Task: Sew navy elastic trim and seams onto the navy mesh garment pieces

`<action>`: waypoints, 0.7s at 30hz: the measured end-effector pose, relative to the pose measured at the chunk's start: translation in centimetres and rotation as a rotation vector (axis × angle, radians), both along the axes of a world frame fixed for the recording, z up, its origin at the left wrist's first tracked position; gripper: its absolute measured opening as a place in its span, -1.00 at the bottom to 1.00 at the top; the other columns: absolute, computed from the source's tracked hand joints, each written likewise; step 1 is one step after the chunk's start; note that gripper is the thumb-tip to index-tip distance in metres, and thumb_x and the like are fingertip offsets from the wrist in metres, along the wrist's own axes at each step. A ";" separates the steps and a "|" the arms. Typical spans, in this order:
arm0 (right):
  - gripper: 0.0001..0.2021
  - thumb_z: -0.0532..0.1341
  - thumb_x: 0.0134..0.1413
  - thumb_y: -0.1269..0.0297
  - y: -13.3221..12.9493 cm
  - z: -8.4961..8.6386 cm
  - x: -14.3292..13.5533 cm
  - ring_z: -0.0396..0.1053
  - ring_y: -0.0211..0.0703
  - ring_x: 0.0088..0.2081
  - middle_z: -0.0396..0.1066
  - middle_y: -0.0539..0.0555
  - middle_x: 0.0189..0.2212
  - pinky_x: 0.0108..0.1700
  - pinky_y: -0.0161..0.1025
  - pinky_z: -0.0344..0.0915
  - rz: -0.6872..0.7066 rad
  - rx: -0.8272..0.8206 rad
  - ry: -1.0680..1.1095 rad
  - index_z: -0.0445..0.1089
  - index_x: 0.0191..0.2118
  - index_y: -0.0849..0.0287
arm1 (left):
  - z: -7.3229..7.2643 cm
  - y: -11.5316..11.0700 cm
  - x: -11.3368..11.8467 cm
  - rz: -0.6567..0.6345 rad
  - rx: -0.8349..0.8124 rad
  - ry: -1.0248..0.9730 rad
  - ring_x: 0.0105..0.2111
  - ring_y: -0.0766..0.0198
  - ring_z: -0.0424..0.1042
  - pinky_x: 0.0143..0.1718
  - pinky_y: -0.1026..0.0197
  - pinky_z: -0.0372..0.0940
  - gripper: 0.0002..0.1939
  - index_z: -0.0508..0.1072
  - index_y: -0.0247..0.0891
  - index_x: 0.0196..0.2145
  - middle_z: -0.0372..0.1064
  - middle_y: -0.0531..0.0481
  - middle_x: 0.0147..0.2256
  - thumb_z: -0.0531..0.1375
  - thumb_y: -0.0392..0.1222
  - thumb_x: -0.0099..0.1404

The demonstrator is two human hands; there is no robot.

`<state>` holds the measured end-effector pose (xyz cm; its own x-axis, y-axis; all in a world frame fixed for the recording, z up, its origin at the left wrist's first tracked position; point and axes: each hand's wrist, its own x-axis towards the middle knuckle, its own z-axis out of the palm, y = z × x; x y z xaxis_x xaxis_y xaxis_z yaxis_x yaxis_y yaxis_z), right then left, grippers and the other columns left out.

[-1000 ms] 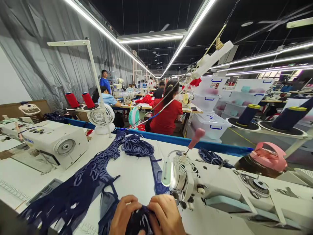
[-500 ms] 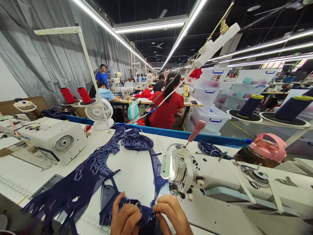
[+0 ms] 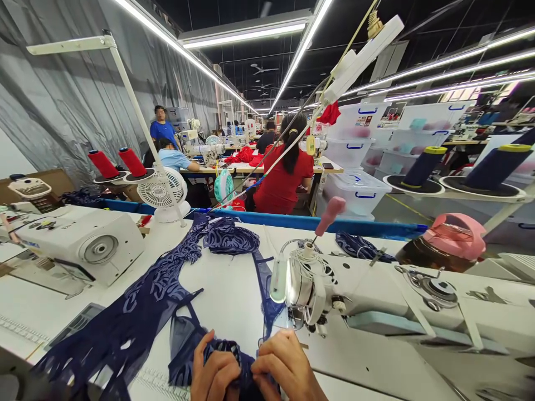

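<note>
Both my hands hold a piece of navy patterned fabric (image 3: 179,356) at the front edge of the table. My left hand (image 3: 215,367) has its fingers curled over the gathered cloth, the forefinger partly raised. My right hand (image 3: 286,365) pinches the cloth's right part between thumb and fingers. A navy strip (image 3: 267,295) runs from near my right hand up along the table, passing left of the sewing machine head (image 3: 307,284). More navy mesh fabric (image 3: 112,328) lies spread to the left, joined by a bunched pile (image 3: 232,236) at the back.
A second sewing machine (image 3: 83,239) stands at left, beside a white fan (image 3: 163,192). A pink-handled screwdriver (image 3: 330,214) sticks up from the right machine. A pink-lidded jug (image 3: 449,239) and navy thread cones (image 3: 424,167) are at right. Co-workers sit beyond the blue trough (image 3: 301,223).
My right hand has shifted slightly left, closer to my left hand, still pinching the cloth. The whole view has shifted a little.
</note>
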<state>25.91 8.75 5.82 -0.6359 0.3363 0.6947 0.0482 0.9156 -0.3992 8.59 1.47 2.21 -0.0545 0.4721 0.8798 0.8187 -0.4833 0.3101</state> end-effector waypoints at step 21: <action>-0.68 -0.26 0.57 0.34 0.4 -5.0 1.3 0.14 -0.02 -0.46 0.10 0.00 -0.42 -0.40 -0.11 -0.04 -0.289 0.096 -0.043 0.03 -0.29 0.14 | -0.2 1.0 1.6 -0.007 -0.042 0.162 -0.30 0.34 0.40 0.26 -0.19 0.02 -0.77 0.40 -0.20 -0.21 0.36 0.04 -0.36 0.09 -0.49 0.29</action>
